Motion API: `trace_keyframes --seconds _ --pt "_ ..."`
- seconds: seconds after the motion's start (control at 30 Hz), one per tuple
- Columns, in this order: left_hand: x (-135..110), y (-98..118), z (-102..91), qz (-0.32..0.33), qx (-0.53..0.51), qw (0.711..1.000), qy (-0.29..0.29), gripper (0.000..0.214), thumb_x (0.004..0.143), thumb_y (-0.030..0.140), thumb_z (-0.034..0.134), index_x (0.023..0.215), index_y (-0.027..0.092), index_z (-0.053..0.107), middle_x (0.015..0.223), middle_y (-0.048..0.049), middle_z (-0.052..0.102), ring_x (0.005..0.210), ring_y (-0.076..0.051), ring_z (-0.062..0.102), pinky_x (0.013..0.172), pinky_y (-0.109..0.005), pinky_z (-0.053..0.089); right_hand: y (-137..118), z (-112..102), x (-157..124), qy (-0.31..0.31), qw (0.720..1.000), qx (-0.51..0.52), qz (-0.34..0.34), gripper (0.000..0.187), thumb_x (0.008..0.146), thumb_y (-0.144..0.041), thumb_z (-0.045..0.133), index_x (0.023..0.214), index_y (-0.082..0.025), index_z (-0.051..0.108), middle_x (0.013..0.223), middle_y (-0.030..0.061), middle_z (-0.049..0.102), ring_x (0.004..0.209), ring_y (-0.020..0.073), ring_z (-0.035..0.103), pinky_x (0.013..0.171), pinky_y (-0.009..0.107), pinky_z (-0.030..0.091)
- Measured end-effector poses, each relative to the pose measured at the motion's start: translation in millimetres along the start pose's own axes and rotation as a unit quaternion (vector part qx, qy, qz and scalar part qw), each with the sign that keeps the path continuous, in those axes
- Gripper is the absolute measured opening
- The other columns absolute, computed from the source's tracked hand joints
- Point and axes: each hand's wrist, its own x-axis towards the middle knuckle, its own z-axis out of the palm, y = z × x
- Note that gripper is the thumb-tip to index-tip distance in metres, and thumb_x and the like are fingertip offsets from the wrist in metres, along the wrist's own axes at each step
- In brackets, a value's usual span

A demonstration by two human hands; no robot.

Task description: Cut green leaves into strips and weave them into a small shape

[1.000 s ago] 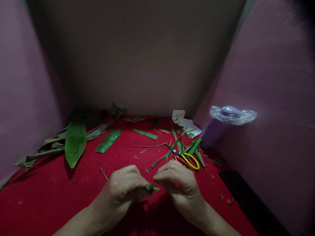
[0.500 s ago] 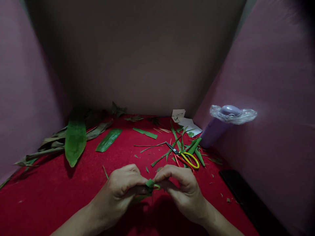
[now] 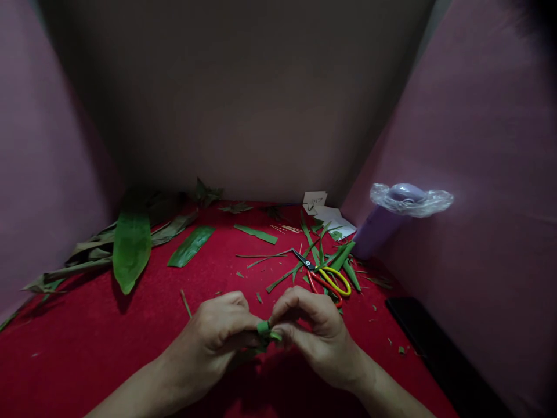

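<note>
Between my two hands, low in the head view, is a small folded piece of green leaf [image 3: 263,328] with a rolled, loop-like edge. My left hand [image 3: 221,325] is closed, its thumb and fingers pinching the leaf piece from the left. From the right, my right hand [image 3: 311,331] pinches at it with thumb and forefinger. Part of the leaf is hidden behind the fingers. Just beyond my right hand lie scissors [image 3: 324,277] with one yellow and one red handle, among cut leaf strips [image 3: 343,258].
On the red cloth [image 3: 108,354] lie a large green leaf [image 3: 131,252], dry leaves [image 3: 91,267], cut leaf pieces [image 3: 191,247], thin sticks [image 3: 285,229] and white papers [image 3: 335,219]. A purple bottle [image 3: 378,229] with plastic wrap stands at right, near a black flat object [image 3: 429,342].
The flap of the leaf piece has curled over more. My right fingers have shifted slightly left and up at it, while my left hand keeps its pinch.
</note>
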Motion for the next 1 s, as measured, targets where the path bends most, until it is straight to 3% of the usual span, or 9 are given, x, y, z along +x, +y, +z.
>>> trace_keyframes --seconds 0.17,0.33,0.5,0.67,1.0 --pt "-2 0 1.6 0.0 0.009 0.999 -0.033 0.022 0.087 0.021 0.045 0.073 0.017 0.061 0.06 -0.0007 0.058 0.062 -0.013 0.048 0.056 -0.024 0.037 0 -3 3 -0.039 0.999 0.013 0.009 0.02 0.077 -0.015 0.062 0.096 -0.018 0.061 0.071 -0.0015 0.057 0.061 0.0096 0.052 0.057 0.022 0.044" --pt "-2 1 2.2 0.004 0.011 0.999 -0.04 0.026 0.088 0.023 0.043 0.071 0.017 0.061 0.058 0.0002 0.054 0.061 -0.013 0.046 0.056 -0.024 0.037 -4 -8 7 -0.073 0.997 0.007 -0.005 0.008 0.077 -0.02 0.064 0.084 -0.017 0.068 0.074 0.0002 0.055 0.069 0.0113 0.051 0.064 0.025 0.043" --pt "0 4 0.5 -0.005 -0.001 1.0 -0.031 0.022 0.086 0.023 0.048 0.077 0.018 0.067 0.057 0.0002 0.053 0.06 -0.013 0.046 0.053 -0.022 0.037 0 -7 7 -0.067 0.991 0.1 0.06 0.012 0.075 -0.025 0.066 0.073 -0.014 0.063 0.071 -0.0004 0.053 0.061 0.0086 0.051 0.056 0.022 0.044" --pt "-3 5 -1.8 -0.061 -0.05 0.997 0.015 0.016 0.082 0.017 0.054 0.083 0.02 0.07 0.064 -0.0005 0.056 0.06 -0.012 0.052 0.053 -0.021 0.042 10 -1 5 -0.043 0.959 0.235 0.15 0.024 0.073 -0.034 0.067 0.075 -0.015 0.053 0.056 -0.0042 0.054 0.043 0.0051 0.05 0.043 0.017 0.043" --pt "-3 0 -3.2 -0.118 -0.105 0.986 0.06 0.018 0.077 0.014 0.06 0.089 0.022 0.071 0.064 -0.0013 0.058 0.06 -0.014 0.054 0.053 -0.025 0.045 5 -2 5 -0.004 0.965 0.232 0.124 0.015 0.078 -0.026 0.063 0.076 -0.014 0.054 0.063 -0.0012 0.061 0.052 0.008 0.059 0.049 0.019 0.048"
